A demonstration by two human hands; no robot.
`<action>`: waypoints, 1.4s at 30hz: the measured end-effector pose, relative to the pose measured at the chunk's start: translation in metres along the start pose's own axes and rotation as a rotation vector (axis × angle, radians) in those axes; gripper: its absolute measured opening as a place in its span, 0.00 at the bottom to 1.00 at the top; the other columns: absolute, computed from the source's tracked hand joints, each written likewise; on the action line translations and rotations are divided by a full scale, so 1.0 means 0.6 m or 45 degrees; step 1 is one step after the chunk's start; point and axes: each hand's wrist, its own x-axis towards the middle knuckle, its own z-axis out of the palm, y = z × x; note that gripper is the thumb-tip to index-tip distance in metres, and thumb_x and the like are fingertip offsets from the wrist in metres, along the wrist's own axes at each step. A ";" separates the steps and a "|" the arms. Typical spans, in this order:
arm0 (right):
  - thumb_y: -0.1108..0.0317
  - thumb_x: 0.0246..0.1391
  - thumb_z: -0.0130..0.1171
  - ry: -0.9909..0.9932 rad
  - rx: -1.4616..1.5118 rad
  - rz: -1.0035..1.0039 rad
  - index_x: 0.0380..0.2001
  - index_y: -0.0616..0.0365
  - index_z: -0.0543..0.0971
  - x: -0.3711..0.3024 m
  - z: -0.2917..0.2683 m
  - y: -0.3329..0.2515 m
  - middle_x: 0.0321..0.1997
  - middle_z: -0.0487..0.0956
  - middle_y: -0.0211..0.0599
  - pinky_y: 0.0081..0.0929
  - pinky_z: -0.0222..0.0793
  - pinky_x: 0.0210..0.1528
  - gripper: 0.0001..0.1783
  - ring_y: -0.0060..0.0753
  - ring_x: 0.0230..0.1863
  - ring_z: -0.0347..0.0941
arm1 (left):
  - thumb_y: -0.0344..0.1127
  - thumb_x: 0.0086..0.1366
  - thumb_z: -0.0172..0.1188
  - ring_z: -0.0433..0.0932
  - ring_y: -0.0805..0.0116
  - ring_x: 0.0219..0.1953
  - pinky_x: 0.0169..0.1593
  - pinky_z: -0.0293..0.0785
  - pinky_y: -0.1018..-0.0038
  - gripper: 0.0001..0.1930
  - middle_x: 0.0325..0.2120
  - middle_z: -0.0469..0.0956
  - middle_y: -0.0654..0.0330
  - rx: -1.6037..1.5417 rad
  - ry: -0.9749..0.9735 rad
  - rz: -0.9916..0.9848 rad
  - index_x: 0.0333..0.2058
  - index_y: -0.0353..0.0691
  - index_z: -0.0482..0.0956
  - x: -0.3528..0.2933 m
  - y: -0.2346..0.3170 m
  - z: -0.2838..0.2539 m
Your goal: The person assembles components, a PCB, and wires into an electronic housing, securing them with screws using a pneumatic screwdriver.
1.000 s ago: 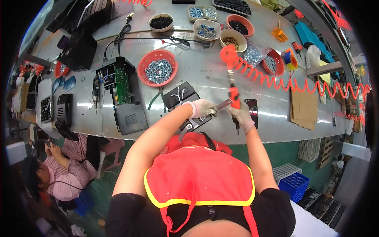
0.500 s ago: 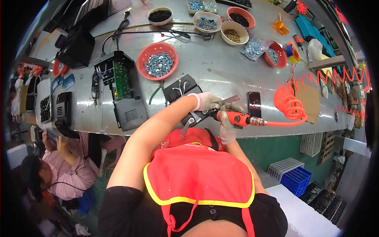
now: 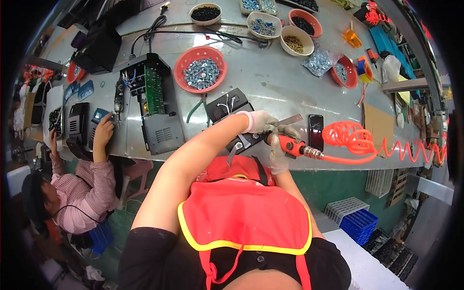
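My right hand, in a whitish glove, is wrapped round a red air-driven screwdriver with a coiled red hose. The tool lies almost level, its nose pointing left into my left hand. That gloved hand is closed at the nose, on a flat metal strip that juts out to the right. More metal pieces with a nut or bolt head show below it, near the table's front edge. Behind my left wrist lies a black housing part with white wires. My fingers hide where tool and metal meet.
A red basket of metal fasteners and green-handled pliers lie beyond. An opened black device with a circuit board lies left; a phone lies right. Several bowls of small parts stand farther back. A co-worker's hand rests at the left.
The view has shifted slightly. The red hose's coils have stretched lower to the right. The co-worker's hand has moved up onto the table; my hands keep their hold.
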 end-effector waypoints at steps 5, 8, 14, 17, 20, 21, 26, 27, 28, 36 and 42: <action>0.81 0.41 0.55 -0.102 -0.186 -0.048 0.43 0.59 0.64 -0.007 -0.002 0.000 0.40 0.72 0.40 0.31 0.66 0.48 0.22 0.31 0.41 0.70 | 0.32 0.58 0.51 0.76 0.58 0.33 0.39 0.70 0.69 0.14 0.31 0.77 0.51 0.112 0.054 0.130 0.43 0.41 0.74 0.010 -0.026 0.007; 0.82 0.40 0.53 -0.138 -0.090 -0.074 0.43 0.59 0.64 -0.010 0.003 0.001 0.40 0.72 0.40 0.30 0.67 0.47 0.23 0.30 0.40 0.71 | 0.32 0.56 0.52 0.76 0.56 0.35 0.41 0.70 0.67 0.15 0.32 0.77 0.50 0.107 0.066 0.156 0.43 0.42 0.73 0.014 -0.032 0.009; 0.85 0.38 0.56 -0.424 -0.061 -0.138 0.37 0.58 0.67 0.003 0.011 0.009 0.35 0.71 0.37 0.23 0.69 0.38 0.20 0.26 0.35 0.70 | 0.32 0.54 0.52 0.75 0.56 0.39 0.44 0.70 0.67 0.17 0.38 0.77 0.53 0.296 -0.071 0.116 0.45 0.46 0.73 0.021 -0.011 0.001; 0.86 0.39 0.55 -0.494 -0.214 -0.247 0.38 0.58 0.66 0.015 0.023 0.000 0.36 0.70 0.37 0.23 0.69 0.38 0.21 0.27 0.35 0.70 | 0.29 0.52 0.54 0.75 0.58 0.41 0.45 0.70 0.70 0.18 0.39 0.76 0.55 0.195 -0.079 0.170 0.45 0.44 0.74 0.013 -0.011 -0.007; 0.86 0.40 0.53 -0.453 -0.170 -0.207 0.39 0.58 0.64 0.018 0.033 0.002 0.35 0.70 0.38 0.24 0.69 0.38 0.21 0.27 0.34 0.69 | 0.28 0.51 0.54 0.75 0.64 0.41 0.45 0.69 0.72 0.18 0.38 0.77 0.58 0.335 -0.091 0.293 0.43 0.43 0.75 0.023 -0.013 -0.007; 0.85 0.40 0.51 -0.420 -0.126 -0.171 0.40 0.58 0.63 0.015 0.031 0.006 0.35 0.70 0.39 0.25 0.68 0.37 0.21 0.26 0.33 0.69 | 0.28 0.51 0.54 0.75 0.64 0.41 0.45 0.69 0.72 0.18 0.38 0.77 0.58 0.323 -0.063 0.289 0.43 0.43 0.75 0.027 -0.017 -0.004; 0.85 0.40 0.50 -0.470 -0.271 -0.087 0.39 0.57 0.63 0.024 0.014 0.022 0.32 0.69 0.38 0.24 0.68 0.31 0.20 0.24 0.28 0.67 | 0.25 0.53 0.55 0.72 0.73 0.36 0.42 0.70 0.75 0.15 0.35 0.77 0.64 -0.320 -0.133 0.069 0.41 0.43 0.78 0.004 0.005 -0.008; 0.85 0.40 0.50 -0.451 -0.247 -0.115 0.38 0.57 0.63 0.023 0.020 0.017 0.31 0.69 0.37 0.23 0.68 0.31 0.20 0.24 0.27 0.67 | 0.25 0.53 0.55 0.73 0.73 0.35 0.41 0.70 0.74 0.17 0.36 0.77 0.63 -0.250 -0.100 0.154 0.43 0.44 0.78 0.000 0.001 -0.008; 0.85 0.39 0.50 -0.430 -0.222 -0.144 0.38 0.58 0.63 0.021 0.024 0.014 0.30 0.69 0.37 0.23 0.68 0.30 0.19 0.24 0.26 0.67 | 0.25 0.53 0.55 0.73 0.73 0.35 0.41 0.70 0.74 0.17 0.36 0.77 0.63 -0.255 -0.089 0.150 0.43 0.44 0.78 0.002 -0.004 -0.007; 0.89 0.34 0.49 -0.552 -0.327 -0.310 0.31 0.60 0.64 0.021 0.028 0.009 0.29 0.71 0.38 0.25 0.70 0.32 0.18 0.26 0.28 0.69 | 0.31 0.49 0.55 0.74 0.64 0.37 0.46 0.67 0.72 0.15 0.37 0.77 0.58 -0.127 -0.053 0.151 0.39 0.46 0.76 0.015 -0.038 0.002; 0.89 0.35 0.49 -0.532 -0.107 -0.193 0.36 0.60 0.66 0.006 0.031 -0.010 0.32 0.72 0.39 0.26 0.69 0.37 0.20 0.26 0.31 0.70 | 0.27 0.47 0.58 0.76 0.66 0.34 0.38 0.72 0.72 0.18 0.33 0.77 0.59 0.234 0.014 0.370 0.41 0.42 0.76 0.029 -0.060 0.021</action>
